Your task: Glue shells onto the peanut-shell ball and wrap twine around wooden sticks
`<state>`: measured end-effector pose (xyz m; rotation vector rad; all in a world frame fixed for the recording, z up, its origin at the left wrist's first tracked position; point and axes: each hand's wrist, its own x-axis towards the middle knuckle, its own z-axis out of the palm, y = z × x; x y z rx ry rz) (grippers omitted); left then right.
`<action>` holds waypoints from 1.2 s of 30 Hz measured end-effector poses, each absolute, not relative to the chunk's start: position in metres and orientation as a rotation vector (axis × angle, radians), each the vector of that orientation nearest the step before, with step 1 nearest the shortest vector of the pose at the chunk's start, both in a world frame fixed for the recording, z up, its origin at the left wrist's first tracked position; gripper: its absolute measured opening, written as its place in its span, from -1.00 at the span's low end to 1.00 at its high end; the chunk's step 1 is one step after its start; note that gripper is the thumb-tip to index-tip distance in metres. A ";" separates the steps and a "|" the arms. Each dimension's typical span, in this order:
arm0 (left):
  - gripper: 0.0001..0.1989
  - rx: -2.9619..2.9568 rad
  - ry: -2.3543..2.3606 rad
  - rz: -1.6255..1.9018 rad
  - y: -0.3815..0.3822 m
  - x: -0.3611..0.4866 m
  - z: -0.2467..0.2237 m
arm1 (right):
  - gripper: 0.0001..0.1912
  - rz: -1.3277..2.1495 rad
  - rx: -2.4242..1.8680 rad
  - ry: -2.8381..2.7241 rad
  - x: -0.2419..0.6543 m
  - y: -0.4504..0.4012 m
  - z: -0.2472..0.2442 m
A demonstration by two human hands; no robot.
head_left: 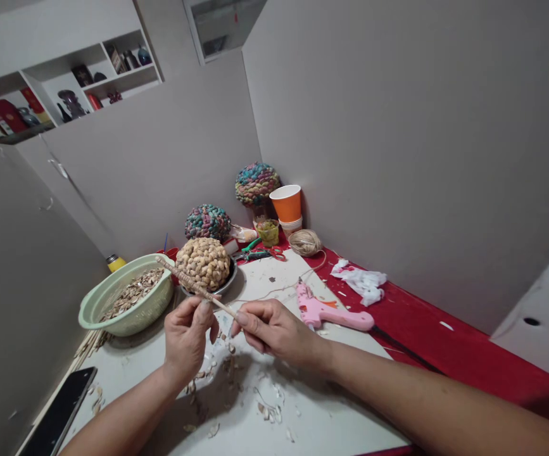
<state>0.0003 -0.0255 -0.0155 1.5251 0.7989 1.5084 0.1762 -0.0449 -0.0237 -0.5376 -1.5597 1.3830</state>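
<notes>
A thin stick (186, 279), wrapped with twine along its upper left part, is held slantwise above the white board. My left hand (189, 329) pinches it near its middle, where the wrapping ends. My right hand (274, 329) grips the bare lower right end between thumb and fingers. Behind the stick, a ball covered in pale shells (204, 263) rests in a metal bowl. To the right of my right hand lies a pink glue gun (334, 315). Twine runs over the board from a ball of twine (305, 242).
At the left stand a green basin (136, 322) of shells and a black phone (58, 415). Scissors (278, 253), colored balls (208, 221), an orange cup (287, 204) and crumpled white tissue (360, 280) lie toward the back. Loose shells (269, 413) litter the white board (331, 424).
</notes>
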 end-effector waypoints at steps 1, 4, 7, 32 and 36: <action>-0.79 1.523 0.801 1.515 -0.025 0.000 -0.016 | -0.57 1.337 -0.571 -1.551 0.176 -0.045 -0.024; -0.78 1.519 0.801 1.523 -0.024 0.001 -0.016 | -0.62 1.172 -0.650 -1.526 0.175 -0.047 -0.023; -0.79 1.524 0.783 1.511 -0.024 0.001 -0.015 | -0.61 1.100 -0.654 -1.522 0.174 -0.049 -0.022; -0.84 1.422 0.689 1.540 -0.018 0.007 -0.005 | -0.29 1.517 -0.669 -1.385 0.180 -0.034 -0.022; -0.83 1.389 0.697 1.560 -0.017 0.009 -0.004 | -0.48 1.324 -0.750 -1.459 0.179 -0.036 -0.023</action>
